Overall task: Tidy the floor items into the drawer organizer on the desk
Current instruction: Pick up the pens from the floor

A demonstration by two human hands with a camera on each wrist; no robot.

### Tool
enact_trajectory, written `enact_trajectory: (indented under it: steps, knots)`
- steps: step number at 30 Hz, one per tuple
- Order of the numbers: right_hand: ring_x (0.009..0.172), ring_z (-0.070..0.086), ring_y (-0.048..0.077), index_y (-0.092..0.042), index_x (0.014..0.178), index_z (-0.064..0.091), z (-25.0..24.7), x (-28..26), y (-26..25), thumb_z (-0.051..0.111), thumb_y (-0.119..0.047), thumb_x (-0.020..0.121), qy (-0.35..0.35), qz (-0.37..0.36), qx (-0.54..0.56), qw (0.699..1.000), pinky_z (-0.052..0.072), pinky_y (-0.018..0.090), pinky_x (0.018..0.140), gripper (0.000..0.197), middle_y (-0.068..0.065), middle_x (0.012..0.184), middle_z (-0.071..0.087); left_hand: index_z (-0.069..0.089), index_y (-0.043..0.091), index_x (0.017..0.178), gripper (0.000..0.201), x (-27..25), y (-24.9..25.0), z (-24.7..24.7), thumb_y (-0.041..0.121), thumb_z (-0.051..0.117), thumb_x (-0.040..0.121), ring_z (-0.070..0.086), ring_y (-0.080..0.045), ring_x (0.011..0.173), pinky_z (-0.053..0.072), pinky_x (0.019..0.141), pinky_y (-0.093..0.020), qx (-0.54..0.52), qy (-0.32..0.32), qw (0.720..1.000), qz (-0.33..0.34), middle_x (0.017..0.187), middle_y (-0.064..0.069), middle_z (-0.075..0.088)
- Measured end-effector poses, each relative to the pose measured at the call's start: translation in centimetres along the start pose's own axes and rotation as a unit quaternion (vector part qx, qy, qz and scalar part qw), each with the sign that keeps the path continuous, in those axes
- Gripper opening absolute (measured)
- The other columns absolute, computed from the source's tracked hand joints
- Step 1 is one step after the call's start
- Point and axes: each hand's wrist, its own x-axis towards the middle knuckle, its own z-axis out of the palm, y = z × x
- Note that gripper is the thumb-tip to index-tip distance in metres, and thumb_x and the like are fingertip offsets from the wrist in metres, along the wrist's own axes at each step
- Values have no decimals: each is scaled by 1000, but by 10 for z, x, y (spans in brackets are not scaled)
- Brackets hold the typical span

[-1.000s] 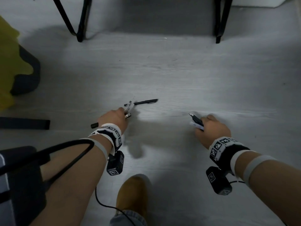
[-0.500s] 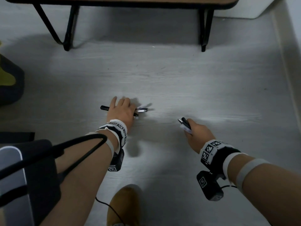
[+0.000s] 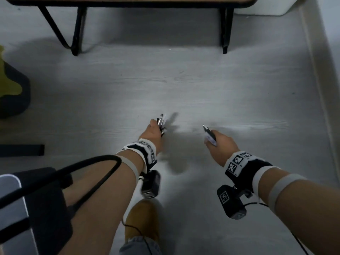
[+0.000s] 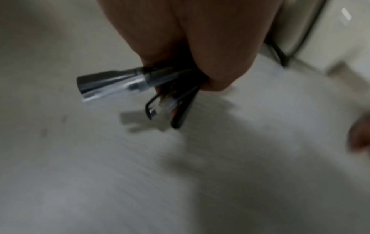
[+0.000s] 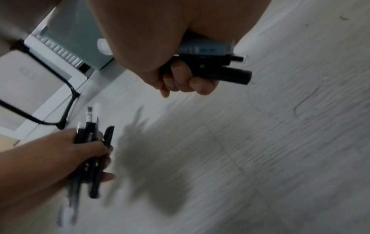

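Note:
My left hand (image 3: 153,130) grips a bundle of several black and clear pens (image 3: 161,120) just above the pale floor; the pen ends (image 4: 112,83) stick out past my curled fingers, and the bundle (image 5: 92,142) also shows in the right wrist view. My right hand (image 3: 219,142) holds a black pen (image 3: 208,132) together with a light blue and white item (image 5: 204,49), fingers (image 5: 180,79) curled round them. The two hands are a short way apart. The drawer organizer is out of view.
The desk's wooden edge (image 3: 128,0) with black metal legs (image 3: 76,32) stands ahead. A white unit (image 3: 261,8) is at the back right, by the wall skirting (image 3: 316,70). A dark and yellow object (image 3: 12,92) lies at left. My brown shoe (image 3: 141,219) is below.
My left hand picked the black pen off the floor, closed round the bundle and lifted it. The view tipped up towards the desk. My right hand kept its hold.

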Motion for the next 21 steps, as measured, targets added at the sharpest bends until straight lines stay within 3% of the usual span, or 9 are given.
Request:
enact_trajectory:
  steps: [1, 2, 5, 8, 11, 13, 16, 18, 21]
  knots:
    - [73, 61, 35, -9, 101, 56, -3, -10, -9, 46, -27, 100, -3, -2, 9, 1000, 45, 35, 64, 21, 13, 80, 62, 32, 11, 106, 20, -15, 7, -4, 11, 49, 95, 60, -32, 79, 50, 64, -38, -121, -12, 992, -44, 91, -11, 56]
    - [70, 61, 34, -10, 101, 54, -8, -21, -19, 47, -28, 100, -7, -7, 11, 1000, 45, 34, 62, 19, 11, 76, 60, 30, 12, 105, 23, -30, 15, -8, 7, 50, 94, 60, -31, 72, 57, 62, -43, -244, -26, 965, -90, 86, -12, 55]
    - [60, 57, 28, -18, 95, 45, -27, -68, -59, 49, -29, 99, -16, -39, 25, 999, 42, 30, 53, 12, 2, 67, 54, 36, 9, 99, 25, -93, 41, -31, -10, 50, 91, 58, -26, 58, 61, 62, -46, -515, -72, 839, -159, 84, -22, 55]
    - [53, 57, 22, -14, 100, 46, -57, -123, -107, 49, -28, 99, 2, -61, 92, 994, 45, 27, 45, 14, 3, 70, 56, 47, 4, 85, 21, -153, 63, -65, -16, 43, 91, 50, -21, 54, 49, 54, -34, -588, -106, 792, -127, 84, -20, 55]
    - [53, 61, 25, -12, 104, 47, -92, -174, -156, 50, -26, 98, 20, -64, 137, 988, 49, 26, 36, 15, 9, 78, 59, 51, 7, 103, 14, -208, 80, -114, -5, 47, 97, 46, -17, 52, 46, 52, -30, -651, -121, 741, -111, 84, -11, 60]
    - [51, 58, 22, -11, 105, 46, -125, -212, -197, 49, -25, 98, 29, -82, 134, 987, 48, 24, 36, 16, 10, 80, 62, 51, 9, 102, 2, -252, 96, -162, 11, 52, 101, 45, -13, 49, 47, 52, -30, -665, -119, 732, -89, 87, -8, 62]
    - [53, 56, 19, -16, 104, 47, -177, -264, -263, 48, -29, 99, 16, -101, 163, 981, 53, 36, 48, 14, 3, 76, 63, 56, 9, 84, 30, -315, 121, -243, 34, 54, 101, 39, -11, 46, 43, 50, -29, -675, -99, 730, -43, 68, -2, 51]
    - [53, 56, 16, -18, 104, 48, -214, -300, -313, 48, -32, 99, 0, -135, 164, 977, 49, 32, 50, 15, 2, 76, 64, 54, 17, 64, 49, -361, 135, -302, 56, 53, 93, 37, -13, 46, 40, 52, -29, -662, -82, 745, 0, 54, 1, 41]
    - [51, 54, 12, -19, 107, 51, -271, -368, -399, 49, -29, 98, -19, -222, 130, 966, 41, 22, 43, 14, 3, 82, 66, 58, 19, 69, 52, -440, 148, -396, 69, 52, 84, 35, -12, 47, 39, 51, -28, -659, -12, 750, 57, 56, 2, 34]
